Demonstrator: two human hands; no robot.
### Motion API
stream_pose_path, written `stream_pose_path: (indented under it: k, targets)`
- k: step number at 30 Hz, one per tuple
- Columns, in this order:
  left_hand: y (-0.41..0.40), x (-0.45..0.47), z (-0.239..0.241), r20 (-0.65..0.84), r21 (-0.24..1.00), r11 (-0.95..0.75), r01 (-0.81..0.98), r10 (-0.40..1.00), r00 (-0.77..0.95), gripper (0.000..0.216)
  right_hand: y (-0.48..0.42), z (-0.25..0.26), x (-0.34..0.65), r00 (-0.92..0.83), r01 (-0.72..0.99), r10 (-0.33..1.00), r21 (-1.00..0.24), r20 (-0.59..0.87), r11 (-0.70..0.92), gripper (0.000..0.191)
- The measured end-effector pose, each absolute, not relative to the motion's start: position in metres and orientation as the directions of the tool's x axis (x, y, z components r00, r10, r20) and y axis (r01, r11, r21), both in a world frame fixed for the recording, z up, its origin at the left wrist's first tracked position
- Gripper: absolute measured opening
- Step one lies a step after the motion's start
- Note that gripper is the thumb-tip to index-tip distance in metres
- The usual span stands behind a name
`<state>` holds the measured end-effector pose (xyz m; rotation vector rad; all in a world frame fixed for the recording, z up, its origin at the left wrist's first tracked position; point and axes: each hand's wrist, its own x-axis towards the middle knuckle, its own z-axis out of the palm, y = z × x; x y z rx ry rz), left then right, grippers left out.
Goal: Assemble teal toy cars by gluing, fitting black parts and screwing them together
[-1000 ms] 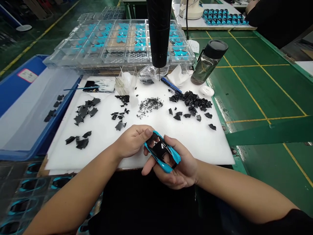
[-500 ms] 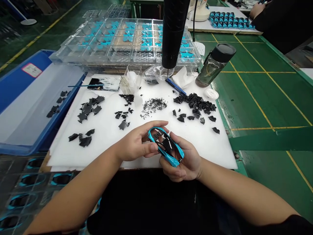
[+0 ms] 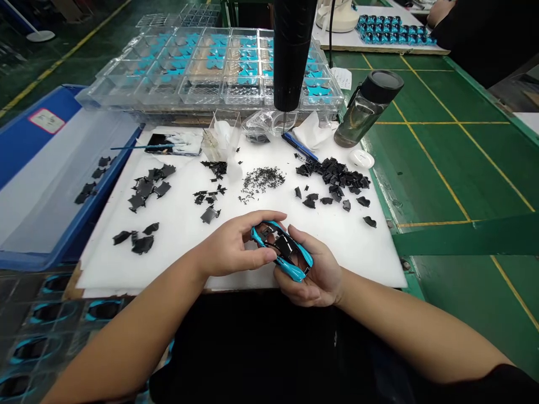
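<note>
The car shell [image 3: 283, 251] sits between the left hand [image 3: 233, 247] and the right hand [image 3: 315, 278], over the near edge of the mat [image 3: 189, 247]. Behind it lies the screw pile [image 3: 261, 180], with small parts [image 3: 337, 174] on both sides. The trays [image 3: 202, 73] stand behind the mat, the bottle [image 3: 366, 109] at its far right corner, the bin [image 3: 37, 168] to its left.

- No words, brand names or numbers can be read anywhere in this view.
- A white label with a red border [image 3: 46, 119] is stuck on the blue bin [image 3: 25, 151] at the left. Its print is too small and blurred to read.
- A white paper tag [image 3: 343, 78] lies just beside the clear plastic trays [image 3: 126, 104] at the far edge of the bench. It shows faint dark lines of print, none legible.
- The glossy blue and black toy car body [image 3: 283, 249] shows no lettering that can be made out.
</note>
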<state>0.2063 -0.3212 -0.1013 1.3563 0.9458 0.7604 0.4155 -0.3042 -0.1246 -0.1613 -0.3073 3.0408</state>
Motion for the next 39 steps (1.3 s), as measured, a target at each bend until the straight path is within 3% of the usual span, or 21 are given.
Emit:
stream_pose_path:
  k: [5,11,15,20,25,30,34,39]
  targets:
    - [-0.322,0.207,-0.101,-0.128,0.992,0.112,0.061,0.885,0.447,0.063,-0.305,-0.124,0.416,-0.990,-0.066,0.088,-0.189,-0.108,-0.980,0.084]
    - [-0.324,0.211,-0.106,-0.135,0.958,0.245,-0.148,0.843,0.520,0.055,-0.305,-0.123,0.416,-0.992,-0.056,0.072,-0.154,-0.102,-0.987,0.086]
    - [-0.325,0.212,-0.107,-0.127,0.956,0.244,-0.161,0.843,0.522,0.052,-0.305,-0.125,0.416,-0.993,-0.049,0.063,-0.143,-0.096,-0.989,0.090]
    - [-0.324,0.210,-0.107,-0.126,0.968,0.215,-0.129,0.862,0.490,0.057,-0.305,-0.122,0.414,-0.986,-0.034,0.065,-0.199,-0.152,-0.979,0.091]
    - [-0.323,0.211,-0.105,-0.087,0.977,0.168,-0.132,0.878,0.471,0.066,-0.307,-0.115,0.410,-0.957,-0.095,0.162,-0.268,-0.240,-0.959,0.095]
    - [-0.323,0.213,-0.101,-0.020,0.979,0.106,-0.176,0.902,0.432,0.071,-0.308,-0.113,0.410,-0.938,-0.163,0.232,-0.265,-0.257,-0.950,0.075]
    - [-0.322,0.211,-0.105,0.043,0.977,0.042,-0.211,0.923,0.383,0.070,-0.309,-0.113,0.412,-0.912,-0.191,0.305,-0.374,-0.274,-0.907,0.057]
    - [-0.319,0.211,-0.108,0.119,0.982,-0.074,-0.174,0.957,0.265,0.056,-0.310,-0.106,0.412,-0.784,-0.164,0.521,-0.697,-0.337,-0.698,0.051]
